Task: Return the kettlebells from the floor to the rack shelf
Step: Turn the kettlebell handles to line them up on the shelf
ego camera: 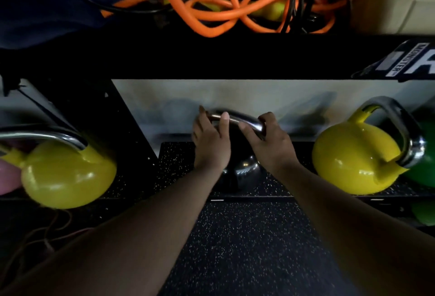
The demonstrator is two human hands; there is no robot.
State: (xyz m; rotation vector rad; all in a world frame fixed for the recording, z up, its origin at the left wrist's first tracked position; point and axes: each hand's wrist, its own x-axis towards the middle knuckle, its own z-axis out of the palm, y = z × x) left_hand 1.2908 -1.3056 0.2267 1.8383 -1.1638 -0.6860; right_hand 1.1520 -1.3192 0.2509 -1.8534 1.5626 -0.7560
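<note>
A black kettlebell [244, 173] with a chrome handle stands on the speckled rack shelf [174, 161], straight ahead. My left hand [210, 140] wraps the handle's left end, and my right hand [268, 142] grips its right end. Most of the bell's body is hidden behind my wrists. A yellow kettlebell [350, 161] rests on the same shelf to the right, leaning with its chrome handle toward a green kettlebell [423, 161]. Another yellow kettlebell [68, 175] sits at the left, beyond the black rack upright [113, 119].
Orange and black cables [226, 1] lie tangled on the rack's upper level, above a black crossbeam [211, 57]. A pink ball-like shape [7, 178] peeks in at the far left. Speckled rubber floor [247, 248] spreads below the shelf edge, and a second green shape [423, 213] sits lower right.
</note>
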